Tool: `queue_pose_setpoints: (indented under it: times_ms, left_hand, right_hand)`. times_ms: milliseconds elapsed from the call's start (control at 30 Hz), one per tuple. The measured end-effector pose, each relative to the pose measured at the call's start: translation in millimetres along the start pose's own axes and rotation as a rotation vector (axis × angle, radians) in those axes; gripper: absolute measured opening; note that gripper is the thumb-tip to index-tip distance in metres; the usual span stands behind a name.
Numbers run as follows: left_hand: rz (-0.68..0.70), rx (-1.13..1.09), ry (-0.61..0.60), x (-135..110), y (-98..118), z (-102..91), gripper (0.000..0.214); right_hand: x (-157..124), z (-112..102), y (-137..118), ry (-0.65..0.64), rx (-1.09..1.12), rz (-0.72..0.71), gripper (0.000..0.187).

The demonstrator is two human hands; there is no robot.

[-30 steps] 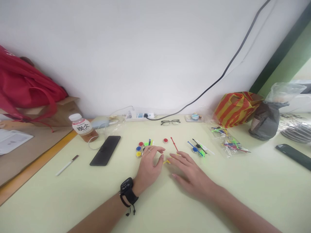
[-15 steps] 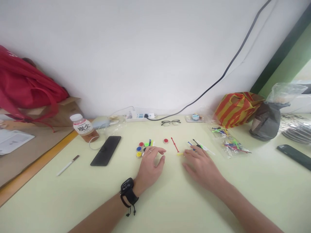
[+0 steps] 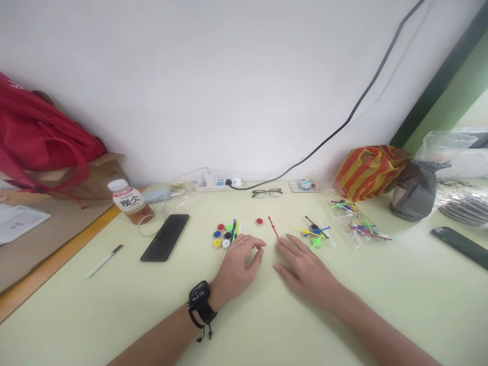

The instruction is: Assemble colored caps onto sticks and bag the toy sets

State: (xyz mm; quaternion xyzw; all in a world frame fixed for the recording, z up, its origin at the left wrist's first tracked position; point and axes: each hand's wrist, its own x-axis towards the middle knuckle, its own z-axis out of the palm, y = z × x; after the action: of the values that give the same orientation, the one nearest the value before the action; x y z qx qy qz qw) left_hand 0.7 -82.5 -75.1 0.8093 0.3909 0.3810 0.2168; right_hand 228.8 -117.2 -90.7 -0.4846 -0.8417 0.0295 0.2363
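My left hand [image 3: 240, 264], with a black watch [image 3: 200, 295] on the wrist, rests loosely curled on the table. Its thumb and index tips come close together, and nothing shows between them. Just beyond it is a cluster of small round plastic pieces, among them a yellow one [image 3: 217, 243] and a white one [image 3: 226, 243], beside thin coloured sticks [image 3: 235, 230]. My right hand [image 3: 303, 269] lies open, fingertips at the near end of a red arrow [image 3: 272, 226]. A red round piece [image 3: 260, 221] sits left of that arrow. Right of it lie several crossed arrows on round bases [image 3: 315, 231].
A black phone [image 3: 164, 238], a drink bottle [image 3: 130, 203] and a white pen [image 3: 104, 261] are on the left. Glasses [image 3: 267, 193] and a power strip [image 3: 224, 183] lie along the wall. Bags of parts [image 3: 358, 229], a striped bag [image 3: 368, 173] and a dark case [image 3: 459, 245] stand right.
My right hand has moved left, off the pile of coloured arrows to the red arrow's near end, uncovering the pile. My left hand has shifted slightly right and nearer, showing more round pieces.
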Motion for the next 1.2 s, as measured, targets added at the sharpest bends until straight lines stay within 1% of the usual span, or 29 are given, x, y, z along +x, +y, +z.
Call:
queue_pose_setpoints:
  times_ms: [100,200,267,367,467,533,600,733,900,1000,1100,1200]
  left_hand:
    - [-0.001,0.009,-0.035,0,0,0.3,0.019]
    - [0.0,0.036,-0.082,-1,1,0.1,0.022]
    - [0.009,0.055,-0.118,-1,3,0.1,0.023]
    - [0.036,0.054,-0.175,-1,4,0.4,0.02]
    - [0.093,0.01,-0.242,-1,3,0.9,0.016]
    - [0.122,-0.014,-0.288,-2,2,1.2,0.016]
    - [0.12,-0.013,-0.309,-2,1,1.4,0.018]
    - [0.092,0.012,-0.29,-2,2,0.7,0.021]
    - [0.096,0.028,-0.263,-2,7,-2.3,0.021]
    - [0.104,0.053,-0.27,-1,8,-2.9,0.017]
    - [0.088,0.047,-0.26,-2,7,-1.8,0.019]
    - [0.063,0.032,-0.22,-3,4,-0.3,0.023]
  right_hand:
    - [2,-8,-7,-0.036,0.147,-0.051,0.031]
    - [5,-17,-13,-0.079,0.323,-0.14,0.025]
    - [6,-20,-15,-0.072,0.374,-0.148,0.023]
    - [8,-19,-13,-0.043,0.356,-0.117,0.026]
    - [8,-15,-8,-0.024,0.322,-0.095,0.03]
    - [8,-11,-6,-0.012,0.296,-0.093,0.029]
    - [8,-7,-5,-0.006,0.269,-0.105,0.026]
    - [8,0,1,0.007,0.256,-0.105,0.023]
    - [8,0,7,-0.021,0.304,-0.045,0.03]
    - [8,-3,4,-0.018,0.361,-0.053,0.033]
    - [8,-7,-1,-0.002,0.42,-0.043,0.034]
    - [8,-8,-3,0.021,0.457,0.006,0.028]
